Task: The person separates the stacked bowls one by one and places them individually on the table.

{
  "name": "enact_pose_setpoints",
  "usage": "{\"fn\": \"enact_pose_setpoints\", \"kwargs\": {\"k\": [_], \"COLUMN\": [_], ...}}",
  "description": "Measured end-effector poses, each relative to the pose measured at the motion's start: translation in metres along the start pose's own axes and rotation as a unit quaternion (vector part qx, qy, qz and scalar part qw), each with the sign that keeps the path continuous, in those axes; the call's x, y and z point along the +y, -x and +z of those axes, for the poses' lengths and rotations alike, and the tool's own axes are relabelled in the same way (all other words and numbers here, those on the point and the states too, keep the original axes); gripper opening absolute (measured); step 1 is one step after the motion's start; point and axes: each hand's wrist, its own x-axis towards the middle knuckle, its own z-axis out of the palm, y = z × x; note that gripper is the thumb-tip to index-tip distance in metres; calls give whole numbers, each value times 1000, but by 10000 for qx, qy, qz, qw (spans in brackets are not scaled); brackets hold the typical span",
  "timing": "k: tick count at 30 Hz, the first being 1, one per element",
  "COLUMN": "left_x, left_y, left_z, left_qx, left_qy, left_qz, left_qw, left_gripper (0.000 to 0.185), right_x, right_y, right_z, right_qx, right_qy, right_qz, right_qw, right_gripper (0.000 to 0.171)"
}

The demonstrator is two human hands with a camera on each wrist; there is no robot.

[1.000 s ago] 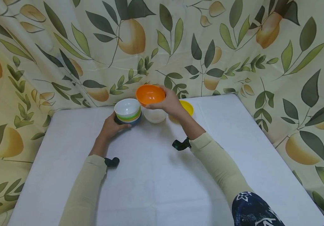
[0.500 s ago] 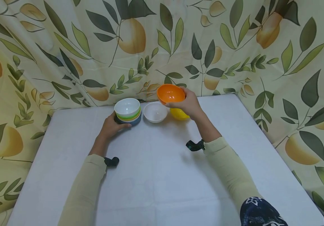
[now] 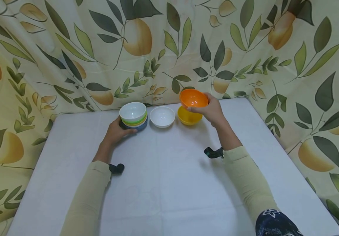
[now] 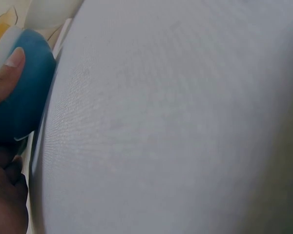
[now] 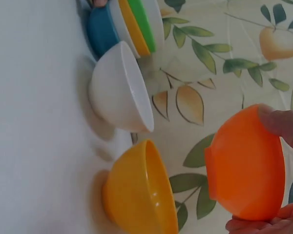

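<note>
An orange bowl is held in the air by my right hand, thumb on one side of it and fingers on the other. Just below it a yellow bowl stands upright on the table. Left of that sits a single white bowl. My left hand grips the blue bottom bowl of a nested stack, with its thumb along the blue wall. Above the blue one come white, yellow and green rims, and a white bowl tops the stack.
A white cloth covers the table. Directly behind its far edge hangs a curtain printed with fruit and leaves. Each wrist carries a small black camera.
My right hand has carried the orange bowl rightward, from beside the stack, past the single white bowl, to above the yellow bowl. My left hand stays on the stack.
</note>
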Motion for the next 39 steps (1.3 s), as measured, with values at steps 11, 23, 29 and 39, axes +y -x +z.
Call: {"fn": "enact_pose_setpoints", "kwargs": {"k": [11, 23, 29, 39], "left_x": [0, 0, 1, 1], "left_y": [0, 0, -1, 0], "left_z": [-1, -1, -1, -1], "left_qx": [-46, -26, -25, -52], "left_qy": [-80, -94, -107, -113], "left_qz": [-33, -145, -190, -189], "left_qw": [10000, 9998, 9998, 9997], "left_gripper": [113, 116, 117, 116], "right_x": [23, 57, 66, 88], "right_y": [1, -4, -4, -4], "right_z": [-27, -44, -48, -55], "right_qx": [560, 1082, 1159, 1192], "right_qy": [129, 194, 167, 384], "right_qz": [345, 863, 1025, 1142], "right_qw": [9978, 9902, 9878, 9855], "right_gripper": [98, 97, 95, 99]}}
